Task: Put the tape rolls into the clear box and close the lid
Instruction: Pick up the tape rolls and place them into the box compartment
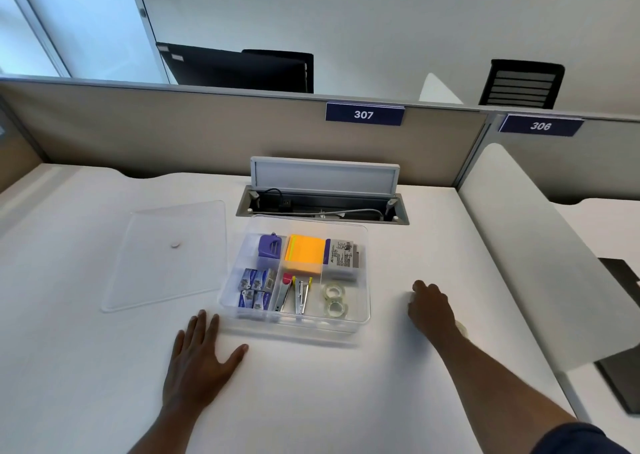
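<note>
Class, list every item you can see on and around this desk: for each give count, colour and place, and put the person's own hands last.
clear box: one, transparent, desk centre, lid off
lid: one, clear, flat on the desk left of the box
tape rolls: two, clear, near right compartment of the box
sticky notes: one stack, orange and yellow, far middle compartment
purple item: one, far left compartment; what it is I cannot tell
staple boxes: several, blue, near left compartment
staplers: two, near middle compartment
printed pack: one, white-grey, far right compartment
cable tray: one, grey, flap open, behind the box
left hand: flat on the desk, empty
right hand: curled over something pale right of the box
</note>
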The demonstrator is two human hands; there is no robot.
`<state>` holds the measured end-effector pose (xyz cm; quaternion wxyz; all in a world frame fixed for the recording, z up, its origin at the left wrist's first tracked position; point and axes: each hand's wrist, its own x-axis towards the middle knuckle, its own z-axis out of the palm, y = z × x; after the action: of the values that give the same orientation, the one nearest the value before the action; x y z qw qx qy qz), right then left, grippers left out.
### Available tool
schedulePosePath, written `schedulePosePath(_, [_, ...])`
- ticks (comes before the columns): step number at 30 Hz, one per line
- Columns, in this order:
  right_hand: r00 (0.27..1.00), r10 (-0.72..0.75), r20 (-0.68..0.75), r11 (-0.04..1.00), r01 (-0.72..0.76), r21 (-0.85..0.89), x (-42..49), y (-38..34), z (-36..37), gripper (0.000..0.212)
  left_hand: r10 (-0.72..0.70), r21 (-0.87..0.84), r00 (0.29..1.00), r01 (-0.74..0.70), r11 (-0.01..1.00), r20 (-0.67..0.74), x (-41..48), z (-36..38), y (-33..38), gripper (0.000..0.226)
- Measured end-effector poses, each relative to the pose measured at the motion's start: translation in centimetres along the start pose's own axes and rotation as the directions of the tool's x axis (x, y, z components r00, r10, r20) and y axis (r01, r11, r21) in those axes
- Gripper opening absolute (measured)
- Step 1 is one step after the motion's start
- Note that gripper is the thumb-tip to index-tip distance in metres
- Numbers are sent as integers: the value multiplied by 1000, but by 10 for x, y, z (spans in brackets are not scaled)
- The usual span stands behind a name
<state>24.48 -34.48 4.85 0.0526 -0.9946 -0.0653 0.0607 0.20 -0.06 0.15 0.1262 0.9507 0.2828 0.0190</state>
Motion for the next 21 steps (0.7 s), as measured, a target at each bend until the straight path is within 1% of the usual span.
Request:
schedulePosePath(2, [1000,-17,-4,999,17,33,-2,-6,0,32,1,-1,1000,-1,1000,-4,0,0,0,110])
schedulePosePath(4, [999,-45,-2,991,45,127,-2,-14,-3,33,2,-4,1000,-2,1000,-9,0,0,0,110])
schedulePosePath(8, [989,-117,-87,936,139,322,3,-41,-19,30,7,-14,1000,-7,1000,-16,0,0,0,109])
schedulePosePath(11, [977,-171,-127,892,209,401,8,-64,-33,33,6,-14,1000,-6,1000,-18,0,2,-1,103])
schedulePosePath(13, [963,-225,-151,865,269,424,10,-77,-39,37,3,-16,1000,-3,1000,-20,0,4,-2,101])
schedulePosePath(16, [915,-375,-152,825,404,395,10,-91,-43,39,4,-10,1000,-4,1000,-21,1,6,-4,102])
schedulePosePath(19, [853,-515,-89,785,511,352,5,-102,-40,39,3,-6,1000,-3,1000,-22,2,8,-5,101])
schedulePosePath(21, [830,-557,-8,789,533,305,1,-106,-35,40,-1,-3,1000,1,1000,-23,2,9,-6,100])
